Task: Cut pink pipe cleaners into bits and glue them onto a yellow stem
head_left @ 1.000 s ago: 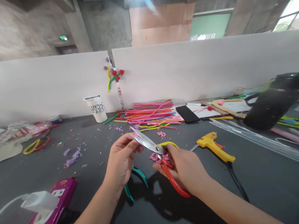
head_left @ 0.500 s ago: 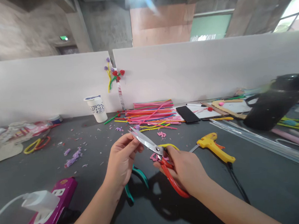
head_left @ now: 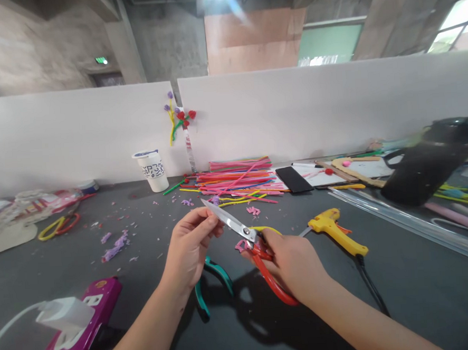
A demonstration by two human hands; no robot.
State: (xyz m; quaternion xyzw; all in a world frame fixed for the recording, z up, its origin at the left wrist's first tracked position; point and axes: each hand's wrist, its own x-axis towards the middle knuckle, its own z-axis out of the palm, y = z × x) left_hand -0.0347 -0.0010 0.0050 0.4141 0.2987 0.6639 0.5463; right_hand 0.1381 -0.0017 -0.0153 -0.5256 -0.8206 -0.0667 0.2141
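Observation:
My right hand (head_left: 293, 264) grips the red and yellow handles of a pair of scissors (head_left: 237, 228), whose steel blades point up and left, closed. My left hand (head_left: 191, 246) is pinched together right beside the blades; what it pinches is too small to make out. Small pink scraps (head_left: 241, 245) lie on the grey table (head_left: 145, 286) just under the scissors. Teal-handled pliers (head_left: 209, 285) rest on the table below my left hand.
A yellow glue gun (head_left: 334, 229) lies to the right, its cord trailing toward me. Several coloured pipe cleaners (head_left: 238, 182), a black phone (head_left: 293, 179) and a white cup (head_left: 152, 170) sit behind. A magenta power strip (head_left: 82, 321) is at front left, a black bag (head_left: 427, 166) at right.
The scissor blades have closed and dropped slightly. Both hands stay in nearly the same place.

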